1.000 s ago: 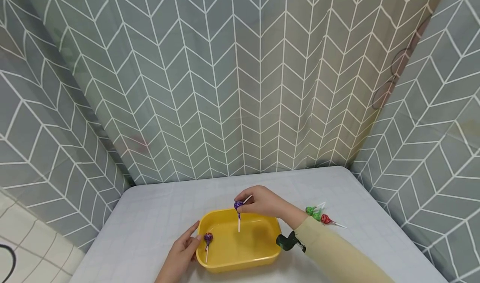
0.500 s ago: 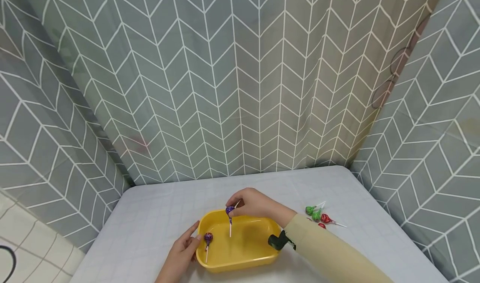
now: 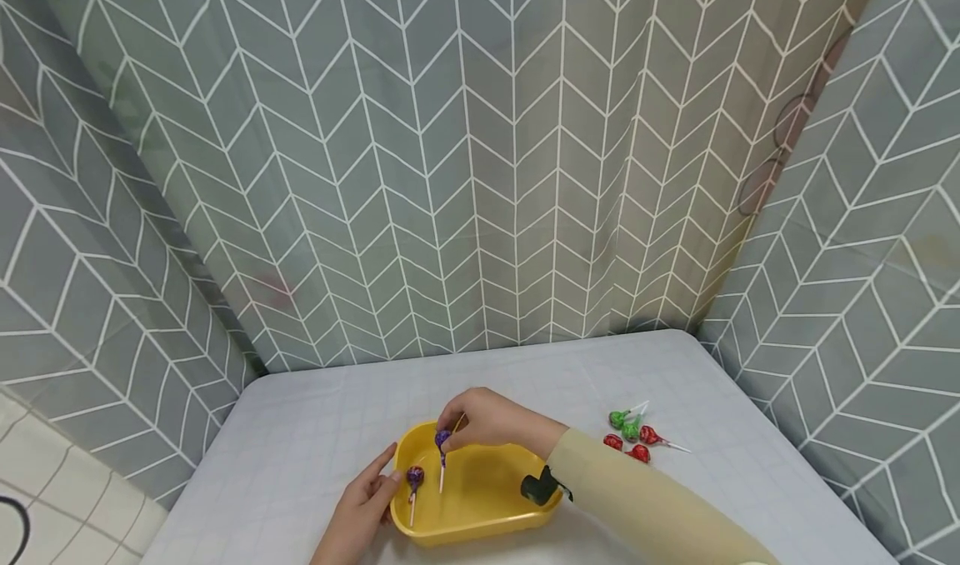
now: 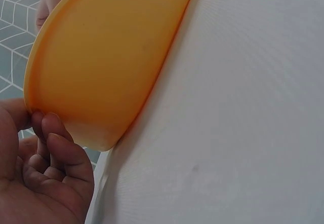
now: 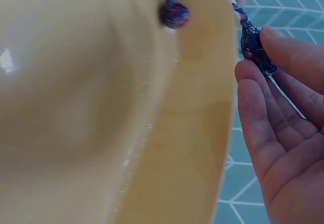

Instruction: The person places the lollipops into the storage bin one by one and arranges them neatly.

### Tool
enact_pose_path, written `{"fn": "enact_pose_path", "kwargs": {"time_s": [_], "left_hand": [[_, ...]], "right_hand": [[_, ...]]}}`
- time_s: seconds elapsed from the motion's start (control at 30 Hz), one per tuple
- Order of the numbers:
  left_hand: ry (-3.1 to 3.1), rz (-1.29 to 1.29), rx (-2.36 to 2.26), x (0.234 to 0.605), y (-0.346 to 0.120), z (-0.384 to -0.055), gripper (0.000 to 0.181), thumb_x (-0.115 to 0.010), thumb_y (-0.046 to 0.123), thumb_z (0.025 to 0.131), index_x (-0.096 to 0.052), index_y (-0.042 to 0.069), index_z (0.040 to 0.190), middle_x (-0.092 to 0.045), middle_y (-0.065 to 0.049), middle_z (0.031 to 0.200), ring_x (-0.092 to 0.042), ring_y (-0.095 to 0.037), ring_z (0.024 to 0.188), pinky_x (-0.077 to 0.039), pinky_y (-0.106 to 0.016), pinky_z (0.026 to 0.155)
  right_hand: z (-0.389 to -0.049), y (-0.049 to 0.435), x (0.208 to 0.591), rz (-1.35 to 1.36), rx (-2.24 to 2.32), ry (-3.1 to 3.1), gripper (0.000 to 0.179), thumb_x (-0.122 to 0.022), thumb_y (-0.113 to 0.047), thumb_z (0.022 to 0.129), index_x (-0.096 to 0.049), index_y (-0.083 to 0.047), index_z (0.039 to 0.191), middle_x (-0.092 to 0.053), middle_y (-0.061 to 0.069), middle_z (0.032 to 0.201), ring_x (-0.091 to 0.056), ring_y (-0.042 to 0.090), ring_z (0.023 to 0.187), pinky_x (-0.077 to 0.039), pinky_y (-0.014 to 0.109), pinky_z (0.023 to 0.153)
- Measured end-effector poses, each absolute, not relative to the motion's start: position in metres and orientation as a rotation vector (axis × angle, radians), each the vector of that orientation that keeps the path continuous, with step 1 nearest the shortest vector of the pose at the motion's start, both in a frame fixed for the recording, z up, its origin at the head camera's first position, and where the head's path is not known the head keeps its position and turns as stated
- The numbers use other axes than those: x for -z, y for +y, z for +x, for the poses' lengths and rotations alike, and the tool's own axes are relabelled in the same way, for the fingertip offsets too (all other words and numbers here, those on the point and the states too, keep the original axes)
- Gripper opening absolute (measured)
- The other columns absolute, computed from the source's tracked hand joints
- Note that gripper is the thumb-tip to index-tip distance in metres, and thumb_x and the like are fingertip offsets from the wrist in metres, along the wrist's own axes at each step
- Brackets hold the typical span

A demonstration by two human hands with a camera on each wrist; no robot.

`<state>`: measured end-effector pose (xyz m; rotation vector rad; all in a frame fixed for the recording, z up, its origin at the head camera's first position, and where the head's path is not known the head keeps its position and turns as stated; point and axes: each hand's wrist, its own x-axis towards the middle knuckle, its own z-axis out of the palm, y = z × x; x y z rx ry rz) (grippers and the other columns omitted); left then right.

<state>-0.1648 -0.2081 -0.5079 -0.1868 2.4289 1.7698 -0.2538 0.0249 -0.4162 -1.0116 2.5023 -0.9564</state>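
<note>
My left hand (image 3: pixel 362 502) grips the left end of a yellow plastic basin (image 3: pixel 487 522), thumb over the rim and fingers outside. In the left wrist view its curled fingers (image 4: pixel 65 150) lie at the rim. Between thumb and fingertips, my right hand (image 3: pixel 491 419) pinches a purple-wrapped lollipop (image 3: pixel 443 440) by its candy end, white stick pointing down over the basin's back left part. A second thin white stick shows by those fingers. Another purple lollipop (image 3: pixel 415 475) lies inside the basin at its left end, also visible in the right wrist view as a round candy (image 5: pixel 176 16).
Right of the basin, green lollipops (image 3: pixel 631 430) and red lollipops (image 3: pixel 649 435) lie grouped on the white-covered table (image 3: pixel 300 432). A dark green piece (image 3: pixel 540 487) hangs by the right sleeve over the basin. Grey patterned curtains (image 3: pixel 450 215) enclose the back and sides.
The right hand has moved left and down with the purple lollipop, deeper over the basin. More red lollipops show from behind the forearm. The left hand stays on the rim.
</note>
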Motion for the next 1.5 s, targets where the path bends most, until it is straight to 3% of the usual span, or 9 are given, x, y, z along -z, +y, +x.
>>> {"fn": "enact_pose_path", "kwargs": {"time_s": [0.43, 1.5], "left_hand": [[2.412, -0.173, -1.781, 0.506, -0.208, -0.164, 0.068, -0.057, 0.044, 0.099, -0.035, 0.011, 0.154, -0.058, -0.008, 0.080, -0.053, -0.020, 0.066, -0.048, -0.030, 0.056], [2.390, -0.119, -1.811, 0.505, -0.209, -0.161, 0.066, -0.056, 0.040, 0.101, -0.033, 0.011, 0.155, -0.059, -0.009, 0.081, -0.053, -0.019, 0.065, -0.049, -0.029, 0.056]], "right_hand": [[-0.254, 0.010, 0.426, -1.061, 0.732, 2.602, 0.015, -0.082, -0.022, 0.083, -0.075, -0.021, 0.096, -0.063, -0.019, 0.082, -0.056, -0.002, 0.078, -0.048, 0.017, 0.077], [-0.255, -0.016, 0.451, -1.089, 0.567, 2.659, 0.016, -0.081, -0.021, 0.084, -0.077, -0.016, 0.099, -0.067, -0.015, 0.083, -0.057, -0.004, 0.076, -0.048, 0.014, 0.074]]}}
